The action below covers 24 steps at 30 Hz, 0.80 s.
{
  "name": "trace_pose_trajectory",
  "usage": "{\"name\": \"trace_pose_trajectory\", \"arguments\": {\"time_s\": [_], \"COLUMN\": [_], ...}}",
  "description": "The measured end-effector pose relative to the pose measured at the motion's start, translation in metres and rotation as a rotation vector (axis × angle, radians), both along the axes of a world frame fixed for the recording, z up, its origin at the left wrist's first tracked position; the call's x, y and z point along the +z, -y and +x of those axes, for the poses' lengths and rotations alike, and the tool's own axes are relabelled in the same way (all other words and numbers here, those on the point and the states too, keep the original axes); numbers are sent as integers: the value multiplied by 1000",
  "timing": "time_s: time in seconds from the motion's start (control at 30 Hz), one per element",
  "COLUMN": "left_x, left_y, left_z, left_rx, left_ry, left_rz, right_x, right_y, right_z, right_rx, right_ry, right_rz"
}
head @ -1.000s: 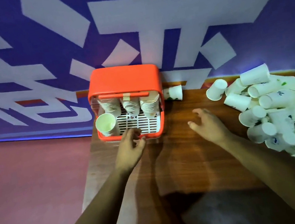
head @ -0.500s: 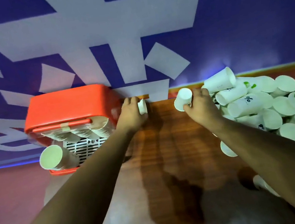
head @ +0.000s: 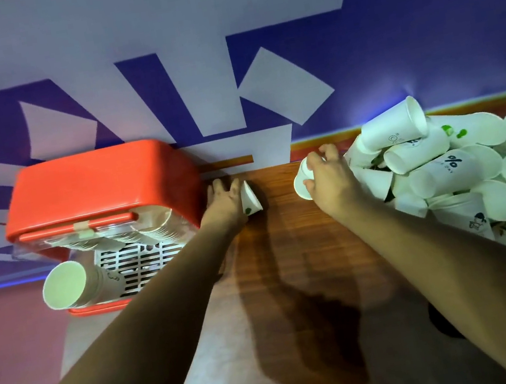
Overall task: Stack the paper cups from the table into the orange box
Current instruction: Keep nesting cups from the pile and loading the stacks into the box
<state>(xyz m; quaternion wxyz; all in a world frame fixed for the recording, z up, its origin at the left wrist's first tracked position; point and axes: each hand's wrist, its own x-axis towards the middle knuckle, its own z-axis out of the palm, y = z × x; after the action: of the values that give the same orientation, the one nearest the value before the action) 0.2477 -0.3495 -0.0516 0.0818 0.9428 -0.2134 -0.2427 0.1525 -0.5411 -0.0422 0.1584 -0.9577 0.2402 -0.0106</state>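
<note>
The orange box (head: 99, 184) stands at the table's far left, its front open, with stacks of paper cups inside and one stack (head: 69, 284) lying at its front left. My left hand (head: 225, 204) grips a single white cup (head: 250, 199) just right of the box. My right hand (head: 326, 176) grips another white cup (head: 301, 180) at the left edge of a big heap of loose cups (head: 476, 174).
The wooden table (head: 301, 250) backs onto a purple wall with white shapes (head: 256, 57). The cup heap covers the table's right side. Pink floor (head: 7, 333) lies beyond the left table edge.
Both hands went from the near table to the far edge and each closed on a cup. The left hand's cup has tilted since half a second ago. The view shifted right.
</note>
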Motion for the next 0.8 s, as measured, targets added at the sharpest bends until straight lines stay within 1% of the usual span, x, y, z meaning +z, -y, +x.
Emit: {"name": "trace_pose_trajectory", "arguments": {"time_s": [0.07,0.13,0.2,0.33,0.37,0.4,0.5,0.53,0.57,0.63,0.73,0.8], "left_x": [-4,-1,8,45,54,67,100,109,118,132,148,158], "left_y": [-7,-13,-20,-34,-38,-43,-57,-59,-62,-68,-80,-92], "left_z": [-10,-20,-30,-51,-57,-64,-89,-96,-103,-117,-130,-137], "left_rx": [20,56,126,345,392,430,550,585,610,618,599,569], "left_ry": [24,32,17,-122,-163,-206,-320,-332,-334,-328,-316,-305], "left_rz": [-44,-128,-244,-476,-547,-626,-854,-900,-932,-996,-1094,-1110], "right_x": [3,12,25,54,58,64,89,97,107,119,133,142], "right_y": [-4,-9,-14,-21,-23,-26,-43,-48,-54,-66,-85,-100], "right_z": [-3,-11,-23,-48,-53,-59,-75,-79,-85,-96,-104,-105], "right_rx": [26,6,-59,-231,-279,-333,-509,-527,-515,-478,-399,-323], "right_ry": [-8,71,182,194,207,246,386,422,442,446,348,278], "right_rz": [-4,74,238,564,662,802,1331,1449,1523,1566,1505,1458]}}
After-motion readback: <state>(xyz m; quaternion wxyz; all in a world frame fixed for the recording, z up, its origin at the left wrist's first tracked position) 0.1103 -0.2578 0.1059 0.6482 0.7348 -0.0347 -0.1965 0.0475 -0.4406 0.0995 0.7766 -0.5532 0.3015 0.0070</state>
